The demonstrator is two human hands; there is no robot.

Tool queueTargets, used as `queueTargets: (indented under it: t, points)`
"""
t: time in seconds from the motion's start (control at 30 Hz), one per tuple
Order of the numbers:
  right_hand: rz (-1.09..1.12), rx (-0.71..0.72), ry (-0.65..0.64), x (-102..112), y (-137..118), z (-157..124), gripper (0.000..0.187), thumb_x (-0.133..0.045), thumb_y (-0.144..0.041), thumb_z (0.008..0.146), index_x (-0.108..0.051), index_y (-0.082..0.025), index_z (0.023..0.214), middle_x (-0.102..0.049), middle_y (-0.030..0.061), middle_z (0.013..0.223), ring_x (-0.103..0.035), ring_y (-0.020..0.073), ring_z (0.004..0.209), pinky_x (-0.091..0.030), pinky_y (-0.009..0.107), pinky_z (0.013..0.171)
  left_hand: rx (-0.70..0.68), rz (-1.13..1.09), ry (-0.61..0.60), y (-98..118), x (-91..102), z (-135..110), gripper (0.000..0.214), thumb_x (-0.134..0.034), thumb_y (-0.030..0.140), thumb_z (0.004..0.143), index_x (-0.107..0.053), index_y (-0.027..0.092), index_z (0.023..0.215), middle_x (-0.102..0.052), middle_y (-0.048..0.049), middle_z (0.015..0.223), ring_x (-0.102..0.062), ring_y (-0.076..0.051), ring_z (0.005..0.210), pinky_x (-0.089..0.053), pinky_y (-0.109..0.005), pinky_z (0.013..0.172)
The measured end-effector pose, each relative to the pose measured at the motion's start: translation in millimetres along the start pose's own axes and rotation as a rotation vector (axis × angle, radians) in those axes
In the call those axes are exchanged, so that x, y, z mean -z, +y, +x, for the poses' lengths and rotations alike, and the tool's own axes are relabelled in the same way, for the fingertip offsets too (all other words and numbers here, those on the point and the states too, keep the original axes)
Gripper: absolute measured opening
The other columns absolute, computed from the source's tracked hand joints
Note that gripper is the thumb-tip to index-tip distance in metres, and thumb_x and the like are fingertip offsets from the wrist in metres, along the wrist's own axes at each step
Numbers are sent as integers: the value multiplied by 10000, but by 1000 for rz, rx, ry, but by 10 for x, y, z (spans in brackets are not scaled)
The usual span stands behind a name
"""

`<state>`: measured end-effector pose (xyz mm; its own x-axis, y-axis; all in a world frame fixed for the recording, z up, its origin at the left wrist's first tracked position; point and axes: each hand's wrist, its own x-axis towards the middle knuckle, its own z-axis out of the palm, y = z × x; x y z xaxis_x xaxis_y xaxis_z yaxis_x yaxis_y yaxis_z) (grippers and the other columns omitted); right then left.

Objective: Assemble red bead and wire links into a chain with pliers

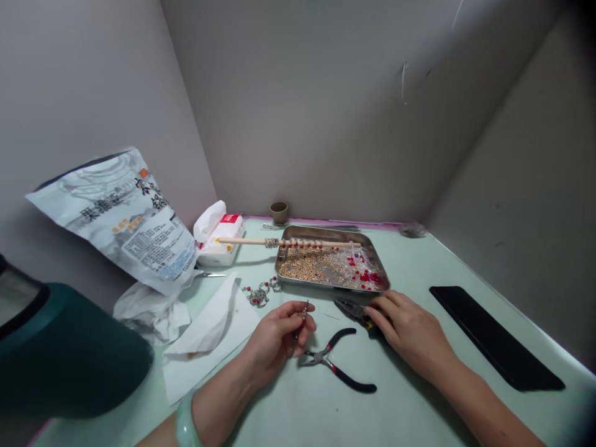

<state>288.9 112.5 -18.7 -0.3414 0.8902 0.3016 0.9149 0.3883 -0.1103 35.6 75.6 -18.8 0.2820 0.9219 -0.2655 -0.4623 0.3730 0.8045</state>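
Observation:
My left hand (283, 332) is closed, pinching a small beaded wire piece (305, 310) between thumb and fingertips; its details are too small to make out. To the right, my right hand (407, 329) grips a pair of dark combination pliers (352, 309), jaws pointing left, low over the table. Between the hands lie small pliers (319, 357) with black and red handles, spread apart on the table. A beaded chain (259, 294) with red beads rests beyond my left hand. A metal tray (286, 280) behind both hands holds gold, clear and red beads.
Across the tray and a tissue pack (218, 253) lies a wooden stick (249, 241) wound with beaded chain. White paper (179, 372), a standing pouch (139, 230) and a dark green container (79, 354) are at left. A black flat case (493, 335) lies right; a small cup (279, 213) stands behind.

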Motion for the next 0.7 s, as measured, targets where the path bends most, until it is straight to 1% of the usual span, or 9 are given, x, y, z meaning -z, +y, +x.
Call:
queueTargets:
  t: [0.07, 0.13, 0.23, 0.3, 0.4, 0.47, 0.53, 0.6, 0.7]
  points:
    - [-9, 8, -13, -29, 34, 16, 319, -383, -373, 957, -653, -220, 882, -637, 50, 883, -609, 204, 819, -437, 308, 660, -4, -19, 0, -4, 2, 11, 308, -580, 109, 727, -576, 105, 1034, -595, -60, 838, -503, -90, 577, -376, -222, 492]
    - [-16, 17, -54, -36, 63, 28, 312, -386, -385, 956, -646, -222, 899, -638, 50, 880, -609, 200, 800, -434, 309, 656, 1, -17, 11, -6, -5, 18, 350, -570, 63, 702, -577, 107, 1049, -599, -64, 859, -536, -106, 617, -425, -246, 552]
    - [11, 57, -153, 22, 93, 39, 278, -433, -422, 932, -635, -231, 934, -632, 53, 897, -601, 207, 819, -443, 323, 700, 11, 3, 29, -9, -26, 24, 328, -560, 59, 723, -584, 111, 1046, -597, -61, 852, -542, -111, 620, -442, -263, 583]
    - [52, 84, -217, 94, 106, 40, 262, -511, -456, 883, -622, -241, 985, -625, 57, 944, -588, 222, 864, -446, 334, 722, 16, 26, 29, -12, -44, 26, 306, -562, 72, 744, -589, 116, 1046, -597, -59, 848, -539, -109, 614, -444, -266, 589]
    - [93, 91, -281, 194, 109, 31, 320, -627, -441, 791, -597, -245, 1043, -613, 61, 1001, -572, 235, 897, -436, 332, 716, 24, 64, 22, -11, -69, 18, 272, -573, 104, 775, -597, 123, 1045, -598, -55, 840, -533, -106, 606, -444, -264, 594]
    - [83, 78, -305, 239, 100, 20, 285, -630, -387, 781, -594, -238, 1022, -614, 58, 979, -573, 230, 883, -421, 315, 692, 24, 81, 30, -5, -81, 10, 242, -587, 146, 798, -599, 124, 1039, -595, -51, 834, -530, -104, 605, -443, -258, 588]
    - [41, 57, -323, 272, 88, 6, 213, -601, -350, 791, -599, -223, 963, -617, 53, 915, -579, 221, 841, -402, 300, 665, 18, 85, 41, 0, -87, 5, 223, -602, 186, 811, -599, 121, 1024, -589, -47, 826, -524, -103, 602, -442, -254, 573]
    - [-13, 34, -346, 311, 82, -12, 170, -581, -348, 797, -598, -208, 892, -616, 49, 850, -583, 208, 776, -385, 290, 635, 13, 82, 37, 1, -81, 5, 213, -610, 205, 815, -597, 115, 1007, -586, -43, 812, -518, -101, 595, -442, -251, 559]
    - [-78, 6, -393, 388, 80, -36, 189, -582, -386, 804, -607, -201, 837, -626, 50, 809, -588, 197, 705, -362, 284, 591, 0, 73, 13, -1, -57, 9, 194, -602, 203, 824, -596, 108, 993, -591, -40, 787, -510, -94, 574, -440, -244, 541]
